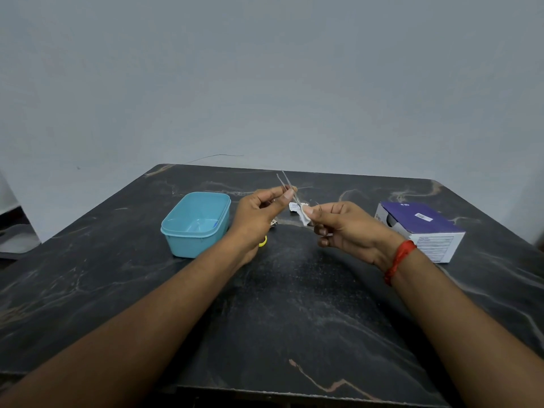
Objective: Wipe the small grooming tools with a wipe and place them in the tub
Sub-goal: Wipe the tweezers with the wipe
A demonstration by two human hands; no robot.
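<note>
My left hand [259, 214] pinches thin metal tweezers [285, 179] above the table, their two prongs pointing up and away. My right hand [343, 228] pinches a small white wipe [303, 215] against the lower end of the tweezers. A light blue tub [176, 231] stands open on the table left of my left hand, with a small item faintly visible inside. Under my left hand lie partly hidden small tools: a metal piece [274, 223] and something with a yellow ring [263, 242].
A purple and white box [424, 228] lies on the right of the dark marble table [279, 304]. A torn white wrapper [293, 206] lies behind the hands. A grey wall rises behind the table's far edge.
</note>
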